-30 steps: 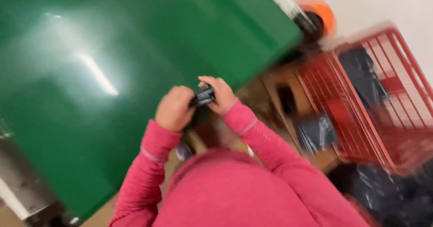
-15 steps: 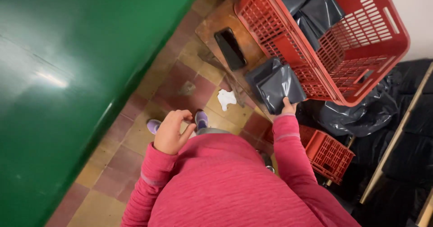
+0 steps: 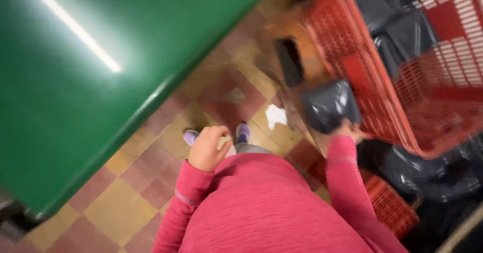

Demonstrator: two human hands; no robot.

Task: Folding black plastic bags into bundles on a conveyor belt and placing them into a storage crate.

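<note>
The floor was checkered tile [image 3: 126, 202] in dull red and yellow, worn and a little dirty, and it ran as a narrow diagonal strip through the middle of the frame. A glossy green table [image 3: 75, 97] filled the whole upper left, its rounded edge cutting down toward the lower left. At the upper right stood a big red plastic crate [image 3: 362, 77], tilted, with dark bagged packages inside it.

The person's right hand [image 3: 352, 131], at centre right, gripped a grey plastic-wrapped package [image 3: 329, 104] by its lower edge, holding it just outside the crate's near wall. The left hand [image 3: 207, 150], near the centre, was loosely curled and seemed to hold nothing, though the blur left that uncertain.

The grip looked thin to me: fingers on one edge of slick film, so the package could have slid free and dropped to the tiles. It could also have snagged on the crate's lattice wall. A crumpled white scrap [image 3: 275, 116] lay on the floor just ahead of the purple shoes [image 3: 242, 131], something to slip on.

Room was tight. The table edge hemmed the left, the crate the right, and a smaller red basket [image 3: 390, 207] with black bags [image 3: 432, 175] crowded the lower right. The only open way ran along the tile strip.
</note>
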